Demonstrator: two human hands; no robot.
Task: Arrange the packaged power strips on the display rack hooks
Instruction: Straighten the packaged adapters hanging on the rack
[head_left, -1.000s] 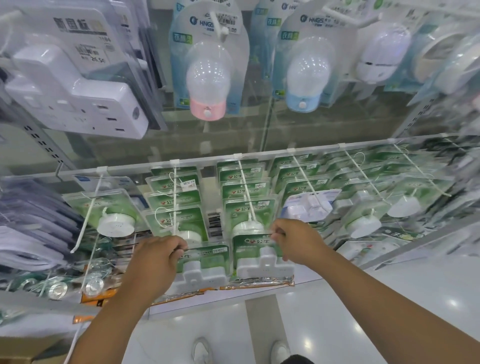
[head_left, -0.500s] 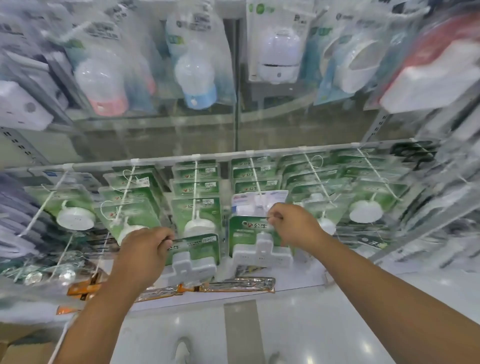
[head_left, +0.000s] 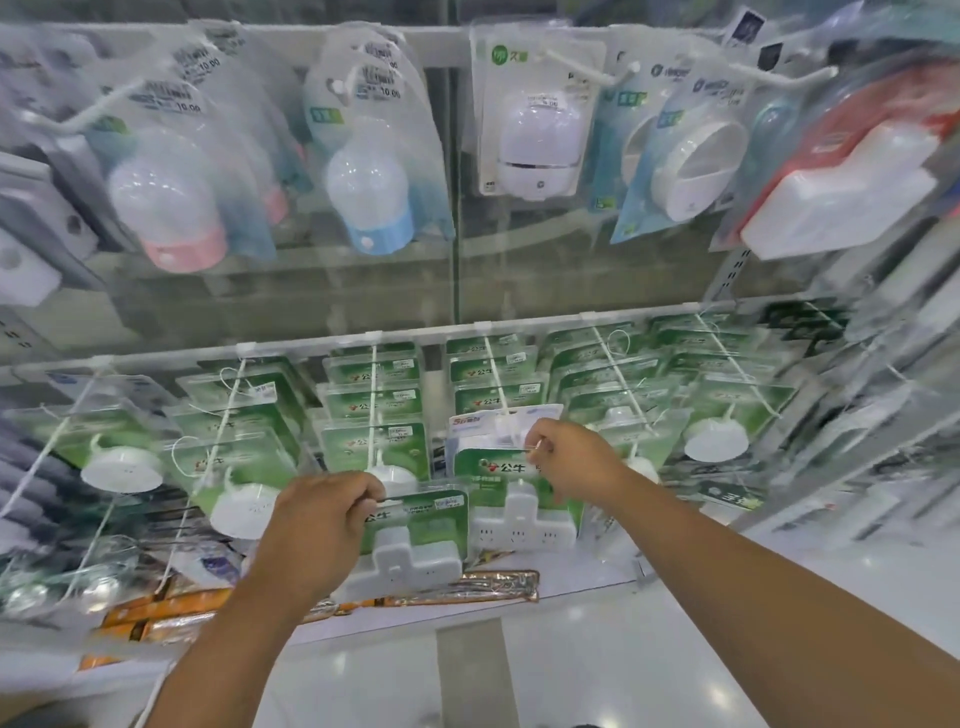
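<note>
My left hand (head_left: 317, 525) pinches the top edge of a green-carded power strip package (head_left: 410, 545) with a white T-shaped adapter, low at centre. My right hand (head_left: 566, 460) grips the top of a second green-carded package (head_left: 519, 509) just to the right, held at the tip of a white hook (head_left: 493, 374). Behind that package hangs a blue-and-white carded one (head_left: 493, 421). Rows of similar green packages (head_left: 374, 405) hang on neighbouring hooks along the lower rail (head_left: 311, 345).
Above hang bulb night lights (head_left: 171, 208), (head_left: 369, 197), a white dome light (head_left: 540, 140) and a red-carded white adapter (head_left: 841, 192). Round white plugs (head_left: 122, 470) hang at left. Orange flat packs (head_left: 171, 613) lie on the bottom shelf above the white tiled floor.
The view has swung right and slightly up. Both hands keep their grip; the right-hand package has risen a little toward the hook tip, the left one stays low.
</note>
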